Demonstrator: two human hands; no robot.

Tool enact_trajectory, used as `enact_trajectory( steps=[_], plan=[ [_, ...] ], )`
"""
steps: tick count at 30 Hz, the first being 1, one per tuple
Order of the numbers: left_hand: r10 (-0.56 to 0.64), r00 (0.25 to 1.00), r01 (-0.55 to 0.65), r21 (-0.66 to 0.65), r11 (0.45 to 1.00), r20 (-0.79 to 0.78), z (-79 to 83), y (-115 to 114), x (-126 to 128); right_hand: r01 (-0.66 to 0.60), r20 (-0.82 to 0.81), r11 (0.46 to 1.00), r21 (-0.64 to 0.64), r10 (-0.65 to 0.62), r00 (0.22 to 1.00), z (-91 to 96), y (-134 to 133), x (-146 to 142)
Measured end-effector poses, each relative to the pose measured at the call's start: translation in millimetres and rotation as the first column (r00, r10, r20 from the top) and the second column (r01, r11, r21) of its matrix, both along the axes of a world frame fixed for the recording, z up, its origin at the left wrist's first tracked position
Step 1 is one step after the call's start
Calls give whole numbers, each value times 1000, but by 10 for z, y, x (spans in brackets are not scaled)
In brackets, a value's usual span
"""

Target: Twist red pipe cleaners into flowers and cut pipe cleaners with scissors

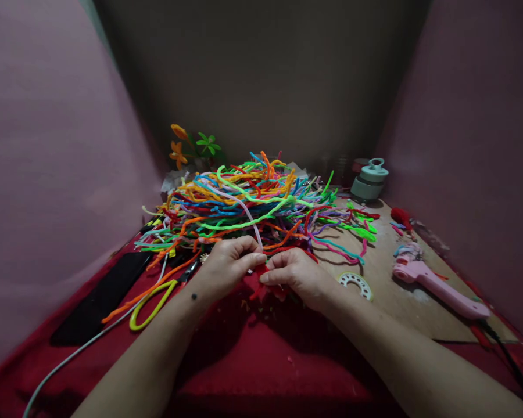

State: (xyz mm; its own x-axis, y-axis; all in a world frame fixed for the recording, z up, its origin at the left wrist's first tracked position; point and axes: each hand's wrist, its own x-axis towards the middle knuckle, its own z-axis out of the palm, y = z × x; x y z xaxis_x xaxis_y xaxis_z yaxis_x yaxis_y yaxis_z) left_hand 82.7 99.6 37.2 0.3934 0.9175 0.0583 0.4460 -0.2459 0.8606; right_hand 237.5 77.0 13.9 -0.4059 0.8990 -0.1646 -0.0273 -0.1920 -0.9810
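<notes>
My left hand and my right hand meet close together above the red cloth, thumbs and fingers pinched. Between them is a red fuzzy pipe-cleaner piece, with pointed, petal-like ends hanging below the fingertips. A speck of green shows where the fingertips meet. A pale lilac pipe cleaner runs from the heap down to my left fingertips; whether it is gripped there I cannot tell. Just beyond my hands lies a large tangled heap of colourful pipe cleaners.
Yellow-handled scissors, a black phone-like slab and a white cable lie left. On the board at right are a white ring-shaped spool, a pink glue gun and a green-lidded bottle. Pipe-cleaner flowers stand behind.
</notes>
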Motion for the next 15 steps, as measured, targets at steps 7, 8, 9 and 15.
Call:
enact_trajectory(
  steps=[7,8,9,15],
  plan=[
    [29,970,37,-263,964,241,-17,-11,15,84,-66,996,31,-82,994,-7,21,8],
    [15,969,59,-286,956,248,-28,-6,12,95,-85,995,27,-92,992,-16,26,9],
    [10,969,65,-291,955,249,-40,-1,12,106,-97,994,26,-103,990,-27,30,10],
    [113,964,-68,-189,980,241,-94,-26,77,140,-72,989,51,-136,988,-79,47,2]
  ],
)
